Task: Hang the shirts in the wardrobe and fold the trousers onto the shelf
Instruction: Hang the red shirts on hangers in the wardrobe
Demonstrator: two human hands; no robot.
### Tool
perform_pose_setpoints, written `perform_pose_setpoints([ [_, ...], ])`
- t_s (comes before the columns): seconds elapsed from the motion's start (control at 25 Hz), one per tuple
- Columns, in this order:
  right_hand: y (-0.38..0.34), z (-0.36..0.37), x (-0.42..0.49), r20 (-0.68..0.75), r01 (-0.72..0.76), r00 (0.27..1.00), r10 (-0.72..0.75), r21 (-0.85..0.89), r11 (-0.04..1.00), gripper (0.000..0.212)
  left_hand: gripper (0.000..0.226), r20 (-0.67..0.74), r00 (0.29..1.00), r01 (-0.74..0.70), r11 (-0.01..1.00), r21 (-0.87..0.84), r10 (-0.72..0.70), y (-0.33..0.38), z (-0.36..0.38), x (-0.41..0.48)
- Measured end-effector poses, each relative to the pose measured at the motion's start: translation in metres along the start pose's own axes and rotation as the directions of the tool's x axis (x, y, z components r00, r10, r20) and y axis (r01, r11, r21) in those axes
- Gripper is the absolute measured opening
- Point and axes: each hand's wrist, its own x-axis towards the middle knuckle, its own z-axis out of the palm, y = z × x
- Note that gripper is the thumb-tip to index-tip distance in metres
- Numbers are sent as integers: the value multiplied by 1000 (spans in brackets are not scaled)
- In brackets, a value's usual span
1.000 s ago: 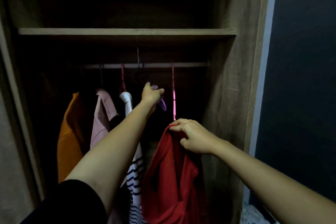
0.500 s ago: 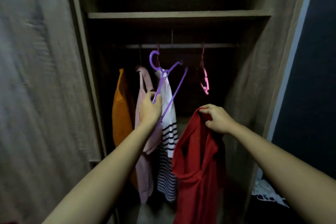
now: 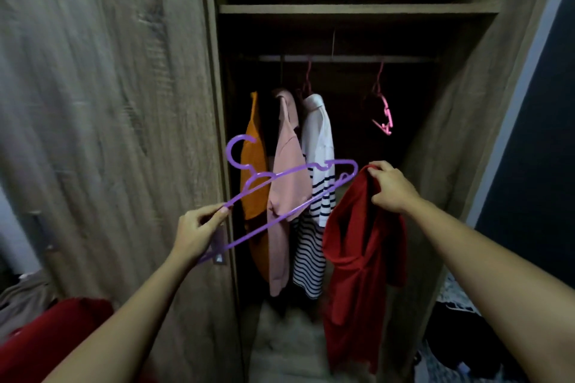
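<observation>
My left hand (image 3: 199, 232) pinches one end of a purple plastic hanger (image 3: 289, 193), held tilted in front of the open wardrobe, off the rail. My right hand (image 3: 390, 186) grips a red shirt (image 3: 361, 258) by its collar; the shirt hangs limp beside the hanger's far tip. On the rail (image 3: 342, 58) hang an orange shirt (image 3: 253, 174), a pink shirt (image 3: 287, 183) and a white shirt with dark stripes (image 3: 315, 196). An empty pink hanger (image 3: 384, 115) hangs at the rail's right. A wooden shelf (image 3: 357, 8) runs above the rail.
The wardrobe door (image 3: 109, 102) stands open on the left, close to my left hand. A red garment (image 3: 46, 336) and a brown cloth (image 3: 21, 298) lie at lower left. Dark and patterned clothes (image 3: 457, 326) lie at lower right. A pale fluffy thing (image 3: 289, 339) lies on the wardrobe floor.
My left hand took the purple hanger off the rail and drew it down and out of the wardrobe. My view pulled back and shifted left. The right hand still holds the red shirt.
</observation>
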Motion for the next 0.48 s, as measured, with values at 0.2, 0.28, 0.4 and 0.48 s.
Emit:
perform_pose_setpoints([
  [0.2,-26,12,-17,-183,-55,977,108,270,961,51,19,24,996,-88,996,28,88,7,4,-21],
  [0.28,-31,7,-22,-264,-97,941,211,387,917,44,20,24,995,-94,996,-11,94,9,4,-31],
  [0.4,-31,-5,-29,-241,-121,943,227,389,913,50,33,65,990,-126,992,-13,127,11,0,-44],
  [0.48,-46,-13,-37,-200,-21,977,79,280,960,56,42,101,981,-170,985,25,167,17,4,-50],
])
